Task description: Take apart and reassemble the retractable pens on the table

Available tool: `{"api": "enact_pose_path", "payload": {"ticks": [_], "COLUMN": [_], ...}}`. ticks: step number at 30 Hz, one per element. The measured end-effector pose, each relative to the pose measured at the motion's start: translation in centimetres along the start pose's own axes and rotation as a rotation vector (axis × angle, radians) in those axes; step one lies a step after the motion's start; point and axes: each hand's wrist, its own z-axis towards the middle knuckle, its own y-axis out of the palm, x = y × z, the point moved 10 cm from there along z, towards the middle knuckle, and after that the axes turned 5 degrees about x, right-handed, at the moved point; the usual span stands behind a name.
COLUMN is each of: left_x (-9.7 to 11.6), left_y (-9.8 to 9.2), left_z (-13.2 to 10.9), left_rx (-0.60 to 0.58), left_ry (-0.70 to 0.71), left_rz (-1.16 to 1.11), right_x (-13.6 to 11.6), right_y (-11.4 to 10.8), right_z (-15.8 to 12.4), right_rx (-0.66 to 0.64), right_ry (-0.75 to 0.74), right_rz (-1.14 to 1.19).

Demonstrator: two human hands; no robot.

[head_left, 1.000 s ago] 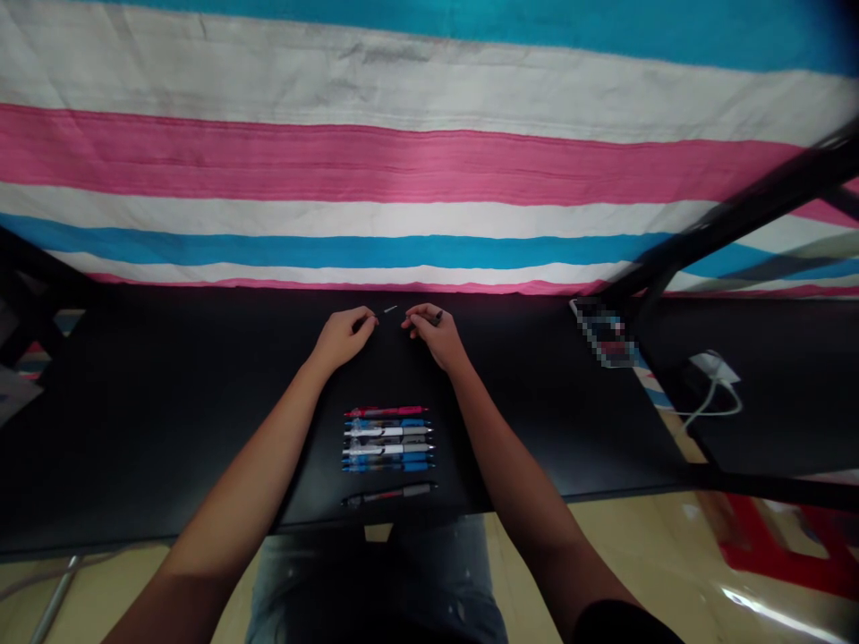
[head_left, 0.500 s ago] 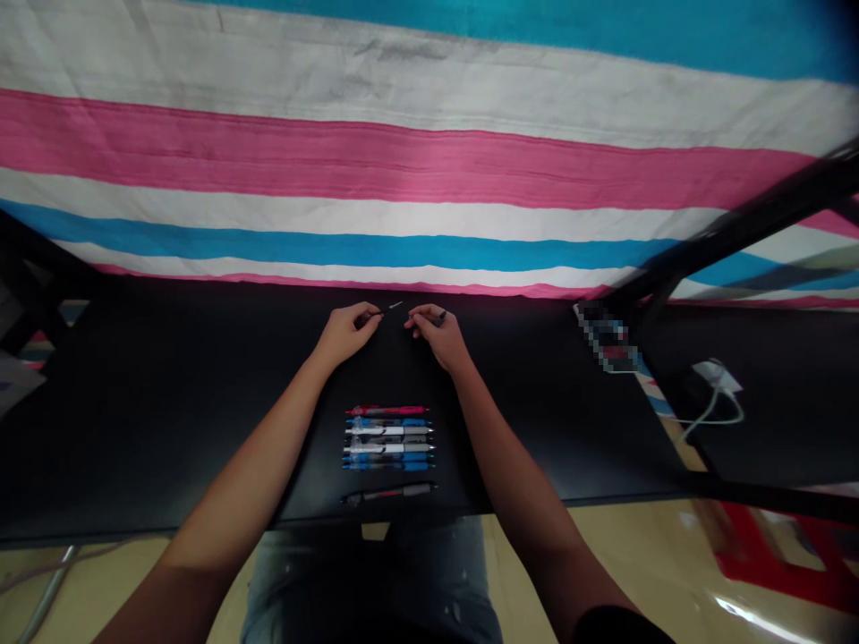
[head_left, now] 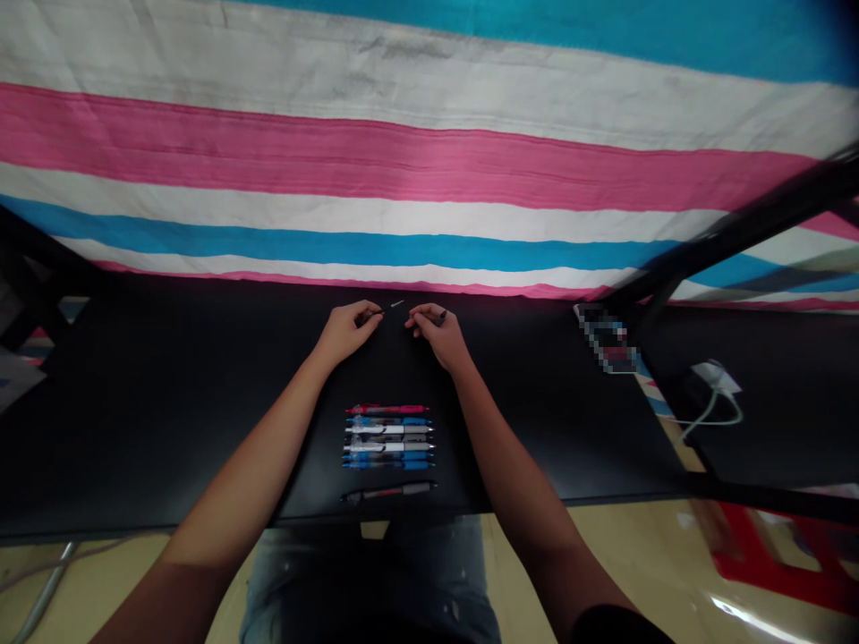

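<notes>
My left hand (head_left: 351, 329) is closed over the far middle of the black table, pinching a slim dark pen part (head_left: 392, 308). Its thin pale tip points right and slightly away from me. Just across a small gap, my right hand (head_left: 433, 331) is also closed, with fingers curled round a short dark pen piece (head_left: 441, 317) whose end shows above the knuckles. The fingers hide most of both pieces. Nearer me lies a row of several pens: a red pen (head_left: 395, 410) at the far side, then blue and white pens (head_left: 389, 447). Apart from them lies a black-and-grey pen (head_left: 389, 492).
The black table (head_left: 201, 376) ends at a striped cloth (head_left: 429, 165) behind it. At the right lies a blurred-out, phone-like object (head_left: 609, 340). Beyond it, a white charger with a cable (head_left: 718, 380) sits on another dark surface. A black frame bar (head_left: 731, 224) slants at the right.
</notes>
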Motion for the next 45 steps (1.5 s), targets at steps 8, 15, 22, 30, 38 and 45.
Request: {"api": "enact_pose_path", "payload": {"ticks": [8, 15, 22, 30, 38, 45], "left_x": [-0.1, 0.3, 1.0, 1.1, 1.1, 0.8], "left_y": [-0.1, -0.1, 0.0, 0.2, 0.2, 0.3], "left_z": [0.1, 0.0, 0.0, 0.0, 0.0, 0.0], "left_rx": [0.006, -0.001, -0.020, -0.038, -0.050, -0.049], "left_ry": [-0.008, 0.025, 0.051, 0.047, 0.060, 0.055], "left_rz": [-0.024, -0.018, 0.002, 0.065, 0.086, 0.046], "right_x": [0.0, 0.0, -0.1, -0.3, -0.2, 0.2], "right_y": [0.0, 0.0, -0.1, -0.2, -0.2, -0.4], "right_z": [0.0, 0.1, 0.0, -0.1, -0.1, -0.1], "right_rx": [-0.003, 0.009, 0.022, 0.050, 0.046, 0.070], "right_ry": [-0.006, -0.014, -0.013, -0.016, -0.006, 0.020], "right_rz": [-0.018, 0.019, 0.041, 0.012, 0.051, 0.046]}}
